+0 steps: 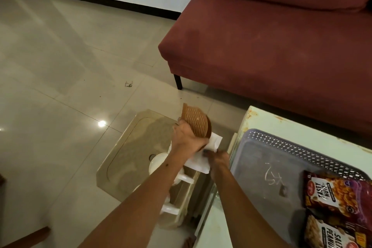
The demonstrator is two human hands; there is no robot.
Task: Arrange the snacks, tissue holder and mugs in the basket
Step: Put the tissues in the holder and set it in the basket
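My left hand (188,139) grips a brown woven-pattern tissue holder (196,124), held tilted above a low beige side table (128,147). White tissues (201,162) stick out of the holder's lower end, and my right hand (218,159) pinches them from below. White mugs (158,162) stand on the side table under my left forearm, partly hidden. To the right, a grey perforated plastic basket (285,139) rests on a pale green table (302,125). Two snack packets lie in its right end: a red one (330,195) and a peanuts packet (330,233).
A maroon sofa (271,46) stands behind the pale green table, with a dark leg (178,82) near the side table. Glossy floor tiles (60,66) stretch out to the left. A brown wooden piece (26,236) shows at the bottom left corner.
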